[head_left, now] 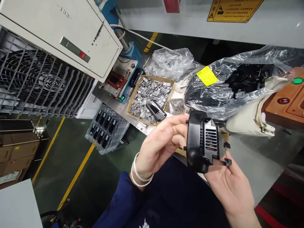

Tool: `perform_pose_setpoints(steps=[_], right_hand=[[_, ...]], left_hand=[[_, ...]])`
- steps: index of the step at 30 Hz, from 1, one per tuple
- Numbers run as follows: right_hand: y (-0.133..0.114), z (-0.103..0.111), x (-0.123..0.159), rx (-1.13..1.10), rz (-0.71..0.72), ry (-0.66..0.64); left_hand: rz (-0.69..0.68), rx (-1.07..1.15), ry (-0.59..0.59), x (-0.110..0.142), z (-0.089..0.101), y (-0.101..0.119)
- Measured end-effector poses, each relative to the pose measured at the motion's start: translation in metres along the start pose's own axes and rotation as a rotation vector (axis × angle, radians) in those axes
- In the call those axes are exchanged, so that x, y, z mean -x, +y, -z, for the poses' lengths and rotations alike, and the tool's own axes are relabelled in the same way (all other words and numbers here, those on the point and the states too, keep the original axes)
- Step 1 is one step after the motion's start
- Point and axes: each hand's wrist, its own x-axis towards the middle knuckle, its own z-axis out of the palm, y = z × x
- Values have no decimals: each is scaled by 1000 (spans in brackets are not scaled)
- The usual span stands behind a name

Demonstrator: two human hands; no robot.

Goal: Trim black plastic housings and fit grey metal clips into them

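Observation:
My left hand (pixel 159 142) and my right hand (pixel 230 183) together hold a black plastic housing (pixel 201 142) with a slotted vent, just above my lap. The left fingers pinch its left edge and top. Under the housing, the right palm supports it, with fingers at its small black tabs on the right side. A silver bangle sits on my left wrist.
A cardboard tray (pixel 133 98) of several small metal clips holds one black part (pixel 155 110). Clear bags of black parts (pixel 237 82) lie behind on the bench. A stack of clear trays (pixel 106 129) stands on the floor. A grey machine cabinet (pixel 59 41) is at left.

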Motion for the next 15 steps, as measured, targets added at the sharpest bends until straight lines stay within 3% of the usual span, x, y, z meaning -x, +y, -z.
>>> perform_pose_setpoints(steps=[4,9,12,15], right_hand=[[-1,-10,4,-24,28,70],[-1,-17,16,-42,103,157],[-4,-10,28,-69,179,209],[-4,0,41,63,235,222]], left_hand=[[5,35,-46,2,1,1],[54,45,3,1,9,5],[151,82,66,-5,21,10],[316,80,108,-11,39,8]])
